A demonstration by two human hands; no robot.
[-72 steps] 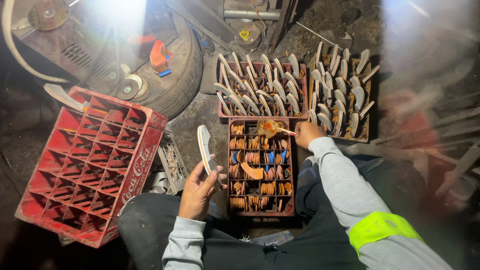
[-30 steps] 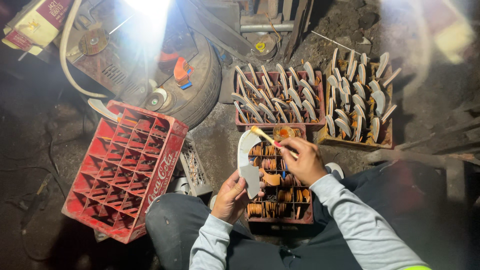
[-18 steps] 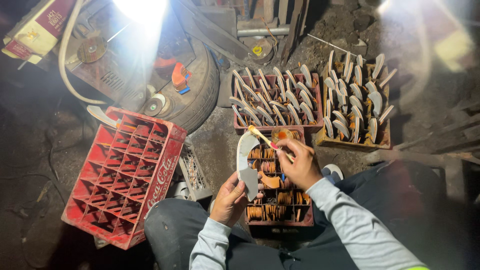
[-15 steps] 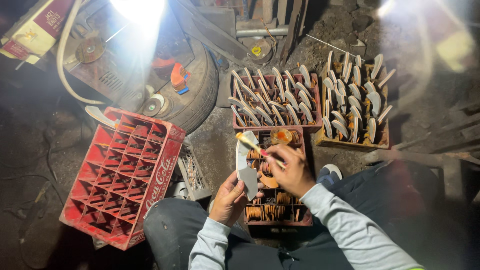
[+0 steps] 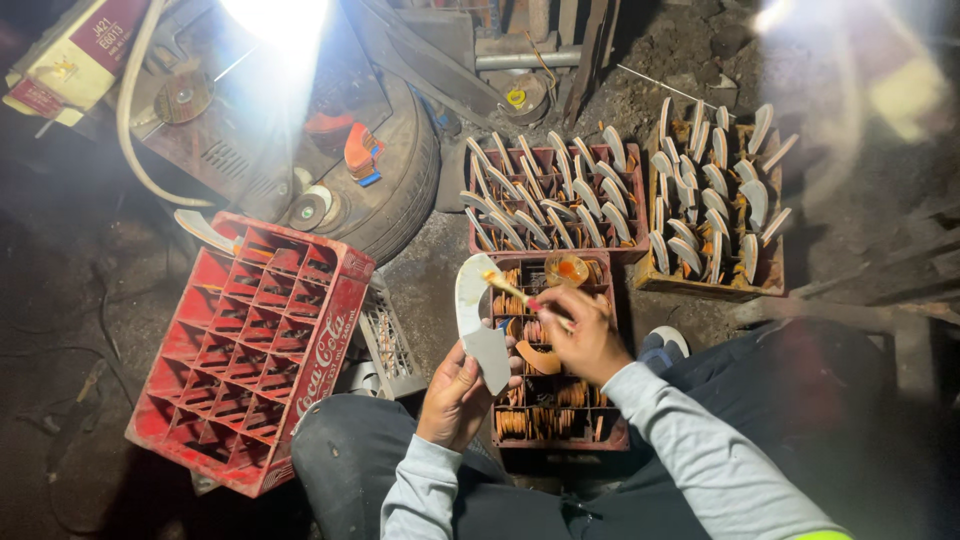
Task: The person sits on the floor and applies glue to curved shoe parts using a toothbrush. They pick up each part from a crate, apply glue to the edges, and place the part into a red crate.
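The person sits on the dirt floor (image 5: 90,330) with a compartmented crate (image 5: 553,360) between the knees, its cells packed with brownish curved pieces. The left hand (image 5: 455,395) is clamped around the lower end of a pale curved blade (image 5: 474,310), holding it upright just to the left of the crate. The right hand (image 5: 590,335) is closed on a thin brush (image 5: 515,293), fingers pinched on its handle, and the brush tip touches the blade's upper face. A small pot of orange liquid (image 5: 567,269), probably glue or flux, sits in a cell at the crate's far edge, just beyond the brush.

Behind this crate stand two more: a red crate of upright blades (image 5: 555,195) and, to its right, a yellowish crate of blades (image 5: 712,205), both filled with similar pale curved pieces standing on end. To the left, an empty red bottle crate (image 5: 250,345) lies tilted on the floor, touching a small wire basket (image 5: 385,345) beside the person's knee. A worn tyre (image 5: 400,190) lies beyond the bottle crate, with a machine housing (image 5: 230,130) resting in it under a strong glare.
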